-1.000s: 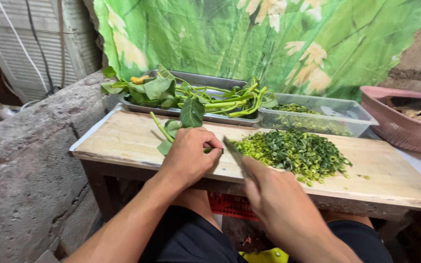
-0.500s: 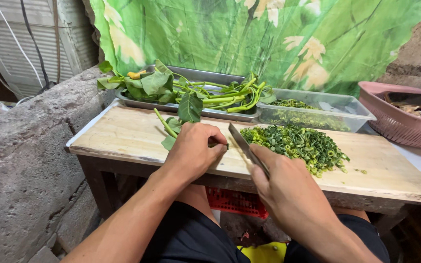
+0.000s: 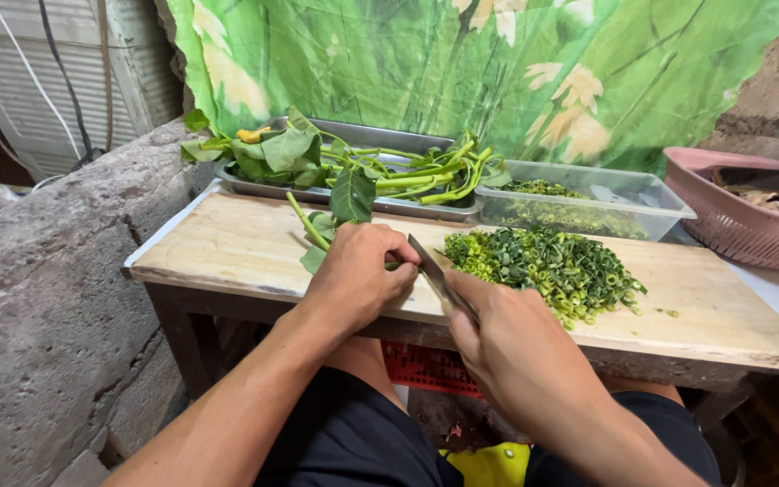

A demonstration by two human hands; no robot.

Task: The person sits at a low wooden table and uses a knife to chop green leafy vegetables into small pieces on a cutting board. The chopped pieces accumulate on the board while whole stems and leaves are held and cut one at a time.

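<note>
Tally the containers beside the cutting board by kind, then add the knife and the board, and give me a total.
Metal tray holding whole green stems: 1
Clear plastic tub holding chopped greens: 1
Pink basket: 1
Knife, in the right hand: 1
Wooden cutting board: 1
Total: 5

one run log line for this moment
left hand pins leafy green stems | right hand holds steel knife | chopped greens pile | wooden cutting board

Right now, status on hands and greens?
Left hand pinning stems on board. Right hand gripping knife. Chopped pile beside blade.
</note>
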